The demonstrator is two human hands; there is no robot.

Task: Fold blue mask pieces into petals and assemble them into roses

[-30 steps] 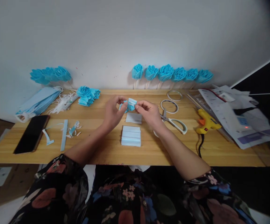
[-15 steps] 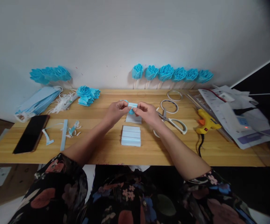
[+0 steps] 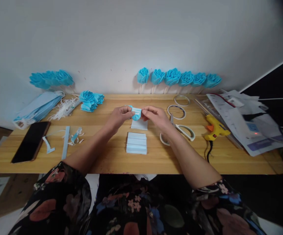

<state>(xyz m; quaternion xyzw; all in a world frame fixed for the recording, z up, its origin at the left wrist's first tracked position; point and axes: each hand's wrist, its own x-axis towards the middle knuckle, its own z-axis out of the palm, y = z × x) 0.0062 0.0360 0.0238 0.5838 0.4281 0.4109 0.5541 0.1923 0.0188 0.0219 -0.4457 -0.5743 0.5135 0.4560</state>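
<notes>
Raised over the middle of the table, a light blue piece of pleated mask fabric point(image 3: 136, 114) with a rounded lower edge spans the gap between my hands. My left hand point(image 3: 120, 117) pinches its left side, thumb in front. At the right edge, the thumb and fingers of my right hand point(image 3: 155, 117) close on the fabric. Below them lies a flat pale piece point(image 3: 139, 125), partly covered by what I hold. Closer to me sits a stack of cut mask pieces point(image 3: 136, 143).
Scissors point(image 3: 185, 132) and tape rolls point(image 3: 176, 111) lie by my right arm, with a yellow glue gun point(image 3: 216, 128) farther right. Blue fabric flowers point(image 3: 172, 77) line the wall. Leftward are a phone point(image 3: 30, 142), fabric scraps point(image 3: 76, 135) and masks point(image 3: 39, 106).
The fabric has been spread or turned, so its pleated face and rounded edge show more. My right hand has shifted slightly right, from the fabric's middle to its edge.
</notes>
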